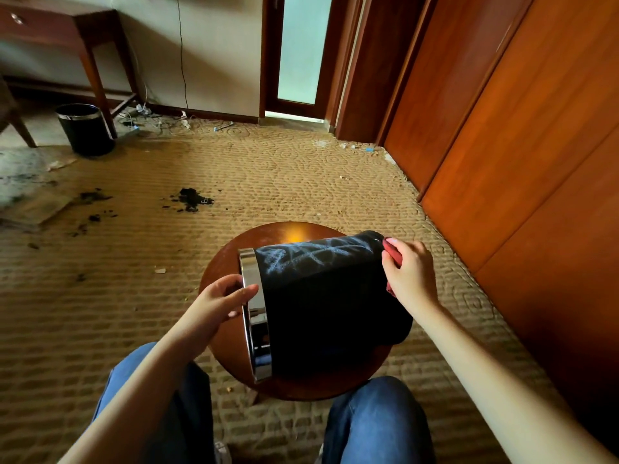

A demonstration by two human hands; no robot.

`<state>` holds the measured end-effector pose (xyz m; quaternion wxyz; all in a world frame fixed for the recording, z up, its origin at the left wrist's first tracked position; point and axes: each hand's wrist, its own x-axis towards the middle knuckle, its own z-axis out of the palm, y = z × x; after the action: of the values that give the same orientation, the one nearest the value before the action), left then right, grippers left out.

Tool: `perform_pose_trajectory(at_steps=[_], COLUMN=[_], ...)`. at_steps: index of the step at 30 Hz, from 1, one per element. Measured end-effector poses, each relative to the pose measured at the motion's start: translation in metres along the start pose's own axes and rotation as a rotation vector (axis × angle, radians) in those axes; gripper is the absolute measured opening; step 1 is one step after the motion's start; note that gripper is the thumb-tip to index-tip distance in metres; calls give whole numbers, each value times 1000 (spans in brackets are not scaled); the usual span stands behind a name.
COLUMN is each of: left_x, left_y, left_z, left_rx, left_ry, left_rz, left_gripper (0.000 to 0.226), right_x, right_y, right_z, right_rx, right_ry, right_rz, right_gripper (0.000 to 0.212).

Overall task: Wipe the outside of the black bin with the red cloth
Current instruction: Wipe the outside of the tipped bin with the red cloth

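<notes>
The black bin [321,303] lies on its side on the round wooden bench [291,234], with its chrome rim [256,316] to the left and its base to the right. Pale smears mark its upper wall. The left grip [221,299] curls round the rim. The right grip [407,266] pinches the red cloth [393,251] against the bin's base end. A second bin [85,128] stands upright on the carpet [301,182] beyond.

Black bin [321,296] lying sideways on round stool [227,259], left hand [221,301] gripping its rim, right hand [407,267] pressing red cloth [392,251] against its base
</notes>
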<state>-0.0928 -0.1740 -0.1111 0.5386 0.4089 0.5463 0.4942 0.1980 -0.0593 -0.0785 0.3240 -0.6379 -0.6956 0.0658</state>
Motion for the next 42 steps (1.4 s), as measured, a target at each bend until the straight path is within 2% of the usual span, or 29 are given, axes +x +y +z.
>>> perform_pose_trajectory(at_steps=[2, 4, 5, 8, 12, 16, 19, 24, 27, 33, 38, 42], left_x=[5, 11, 11, 14, 17, 26, 35, 45, 44, 40, 49, 45], left_y=[-1, -4, -4, -11, -21, -19, -14, -14, -18, -21, -15, -19], left_z=[2, 6, 8, 14, 19, 27, 27, 28, 29, 27, 23, 25], left_rx=[172, 472, 623, 812, 770, 646, 515, 441, 439, 480, 513, 520], left_ry=[165, 383, 435, 375, 358, 409, 403, 449, 463, 473, 474, 481], left_rz=[57, 161, 227, 359, 371, 374, 331, 324, 358, 378, 362, 368], left_gripper=[29, 51, 58, 57, 63, 49, 41, 40, 37, 36, 36, 36], right_x=[-6, -11, -12, -16, -23, -32, -40, -88, -106, -85, -106, -114], right_y=[0, -1, -1, -1, -3, -14, -23, -61, -93, -135, -108, -100], right_z=[1, 2, 2, 6, 12, 22, 27, 47, 62, 76, 65, 57], right_rx=[-140, -208, -217, -256, -207, -124, -103, -10, -51, -174, -209, -225], right_ry=[61, 122, 144, 183, 226, 225, 242, 171, 147, 127, 129, 110], right_rz=[-50, -85, -87, -98, -75, -34, -115, -394, -532, -535, -610, -672], right_gripper=[28, 25, 23, 22, 20, 21, 21, 30, 31, 24, 35, 36])
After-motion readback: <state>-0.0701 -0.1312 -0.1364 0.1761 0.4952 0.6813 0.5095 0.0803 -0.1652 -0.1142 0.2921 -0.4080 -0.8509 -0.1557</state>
